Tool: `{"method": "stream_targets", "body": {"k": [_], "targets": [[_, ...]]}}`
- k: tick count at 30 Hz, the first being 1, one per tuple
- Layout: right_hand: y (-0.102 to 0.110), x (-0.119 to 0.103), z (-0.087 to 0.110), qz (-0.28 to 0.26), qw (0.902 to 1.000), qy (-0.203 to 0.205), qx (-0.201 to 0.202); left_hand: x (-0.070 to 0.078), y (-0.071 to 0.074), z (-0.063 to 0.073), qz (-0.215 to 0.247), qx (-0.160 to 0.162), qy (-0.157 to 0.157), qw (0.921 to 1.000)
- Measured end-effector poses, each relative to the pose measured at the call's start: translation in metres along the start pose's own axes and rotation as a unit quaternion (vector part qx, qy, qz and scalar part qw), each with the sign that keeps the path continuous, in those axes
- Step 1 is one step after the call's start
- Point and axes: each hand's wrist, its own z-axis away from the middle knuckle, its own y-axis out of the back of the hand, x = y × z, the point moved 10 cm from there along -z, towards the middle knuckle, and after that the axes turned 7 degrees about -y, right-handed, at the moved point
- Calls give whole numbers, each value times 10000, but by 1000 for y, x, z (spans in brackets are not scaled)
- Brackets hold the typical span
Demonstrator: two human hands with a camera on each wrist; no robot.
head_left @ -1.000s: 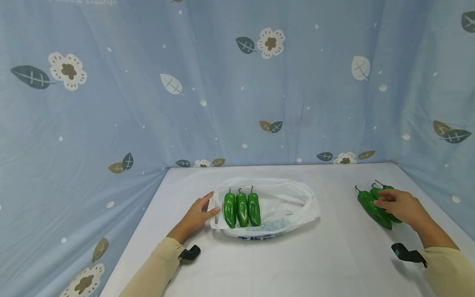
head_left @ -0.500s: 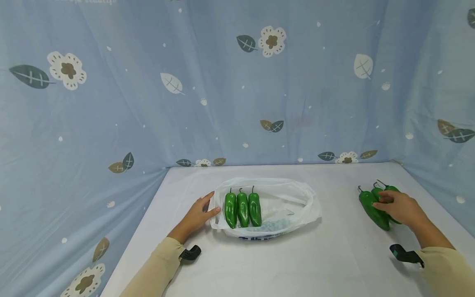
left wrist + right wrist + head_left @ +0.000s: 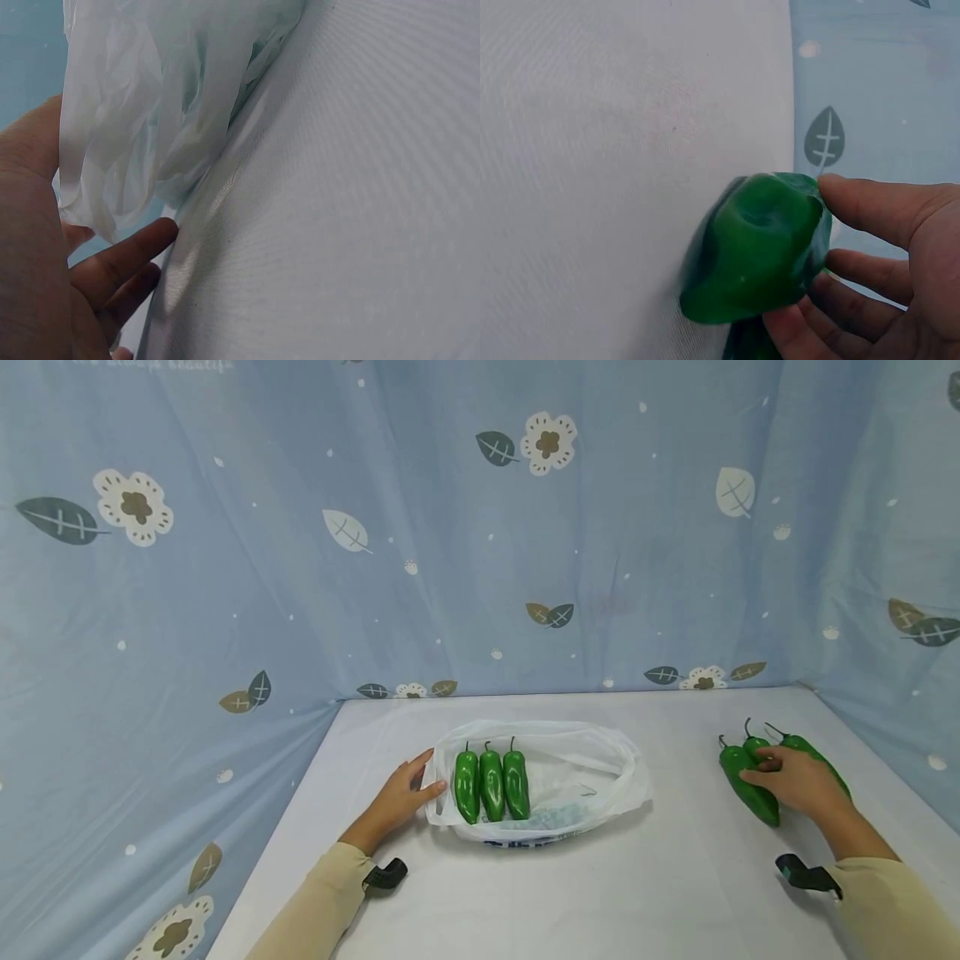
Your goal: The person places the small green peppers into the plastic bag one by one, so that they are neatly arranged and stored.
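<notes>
My left hand (image 3: 405, 789) rests against the left end of a white plastic bag (image 3: 592, 760), thumb and fingers spread at its edge. The bag lies on its side with its mouth open, and three glossy green peppers (image 3: 491, 785) stand side by side in it, stems away from me. In the left wrist view the crinkled bag (image 3: 150, 97) covers part of the thumb and index finger. At the right, my right hand (image 3: 802, 785) curls over a green pepper (image 3: 757, 247), thumb on one side, fingers on the other. A second pepper is partly hidden beneath the hand.
A third loose green pepper (image 3: 817, 756) lies just right of the right hand. White cloth covers the table (image 3: 585, 902). A blue curtain (image 3: 420, 568) with leaves and flowers rises behind the table and along its sides.
My right hand has shifted left, with two peppers moving slightly left under it. The rightmost pepper now shows apart from them. The left hand and the bag have stayed put.
</notes>
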Motion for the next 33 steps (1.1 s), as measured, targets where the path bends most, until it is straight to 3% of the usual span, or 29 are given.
{"method": "stream_targets", "body": {"k": [7,14,25,33], "targets": [[-5,-3,-1,-3,9999,62,-110,0,-1,1,66,-4,92,9999],[-10,-2,-5,-23,9997,23,-233,2,0,-2,32,-35,-112,9999],[-12,-6,-3,209,9977,127,-640,0,-1,-2,-12,-122,55,9999],[-13,-9,1,65,9981,158,-598,-4,0,0,23,-114,197,9997]]}}
